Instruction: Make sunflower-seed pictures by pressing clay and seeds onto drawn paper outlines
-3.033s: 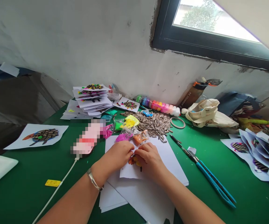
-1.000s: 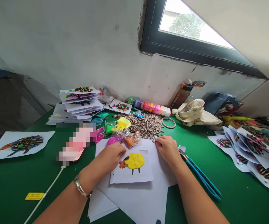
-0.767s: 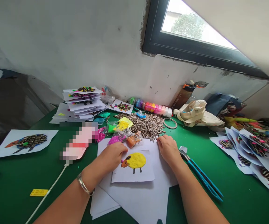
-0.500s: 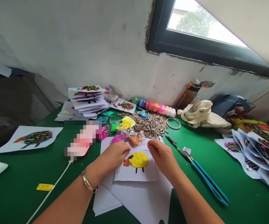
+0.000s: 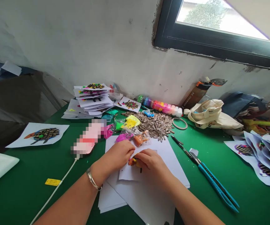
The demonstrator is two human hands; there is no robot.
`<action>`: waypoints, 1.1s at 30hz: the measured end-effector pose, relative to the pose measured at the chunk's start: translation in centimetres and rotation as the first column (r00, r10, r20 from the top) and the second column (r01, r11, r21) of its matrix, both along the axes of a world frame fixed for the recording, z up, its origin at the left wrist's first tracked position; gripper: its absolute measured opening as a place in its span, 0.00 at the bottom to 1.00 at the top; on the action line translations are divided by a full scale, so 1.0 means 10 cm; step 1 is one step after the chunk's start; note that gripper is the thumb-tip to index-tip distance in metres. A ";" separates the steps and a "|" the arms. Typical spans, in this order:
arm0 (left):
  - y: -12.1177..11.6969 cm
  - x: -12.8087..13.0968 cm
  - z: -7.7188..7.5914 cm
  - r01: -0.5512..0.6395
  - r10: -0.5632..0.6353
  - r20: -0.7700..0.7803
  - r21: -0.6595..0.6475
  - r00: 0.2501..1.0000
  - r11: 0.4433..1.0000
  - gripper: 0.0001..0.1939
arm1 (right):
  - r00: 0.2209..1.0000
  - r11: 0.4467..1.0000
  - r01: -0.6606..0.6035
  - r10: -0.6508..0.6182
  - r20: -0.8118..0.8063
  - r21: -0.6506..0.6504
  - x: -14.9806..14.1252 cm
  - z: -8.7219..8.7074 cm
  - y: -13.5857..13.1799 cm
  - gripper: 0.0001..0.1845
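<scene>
Across the green desk (image 5: 210, 143), overlapping white sheets (image 5: 151, 200) in the middle, with small bags of coloured clay (image 5: 142, 138) at their far edge and a heap of striped seeds (image 5: 157, 125) just beyond. To the left, a stack of decorated sheets (image 5: 94, 102), a lone seed-covered picture (image 5: 44, 135), a partly pixelated pink object (image 5: 88, 137), a white cable (image 5: 54, 191) and a yellow label (image 5: 52, 182). To the right, a tape roll (image 5: 179, 127), blue tweezers (image 5: 204, 169), a cream cloth bag (image 5: 206, 114) and fanned decorated papers (image 5: 257, 151).

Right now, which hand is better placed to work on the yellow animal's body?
Probably the right hand: it is over the yellow body, hiding much of it, while the left hand sits beside the orange head.
</scene>
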State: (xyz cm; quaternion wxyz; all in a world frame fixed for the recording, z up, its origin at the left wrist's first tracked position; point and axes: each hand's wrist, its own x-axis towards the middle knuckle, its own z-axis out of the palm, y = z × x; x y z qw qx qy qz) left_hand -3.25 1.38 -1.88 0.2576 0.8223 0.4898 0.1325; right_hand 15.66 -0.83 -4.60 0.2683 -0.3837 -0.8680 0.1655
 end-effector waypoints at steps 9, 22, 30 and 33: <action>-0.02 -0.01 -0.04 0.016 -0.017 0.020 0.031 1.000 0.999 0.13 | 1.000 1.000 -0.014 0.015 0.006 -0.026 -0.03 -0.02 -0.02 0.14; -0.01 -0.01 -0.04 0.010 -0.010 -0.009 0.017 1.000 1.000 0.12 | 1.000 1.000 0.017 -0.018 0.023 0.023 -0.04 -0.02 -0.02 0.09; -0.02 0.00 -0.03 0.003 -0.003 0.010 0.017 1.000 1.000 0.12 | 1.000 1.000 -0.011 0.010 0.028 0.028 -0.07 -0.04 -0.01 0.12; -0.02 0.00 -0.02 0.010 -0.011 0.014 0.022 1.000 1.000 0.13 | 1.000 0.999 -0.017 0.016 0.014 0.039 -0.07 -0.04 -0.01 0.12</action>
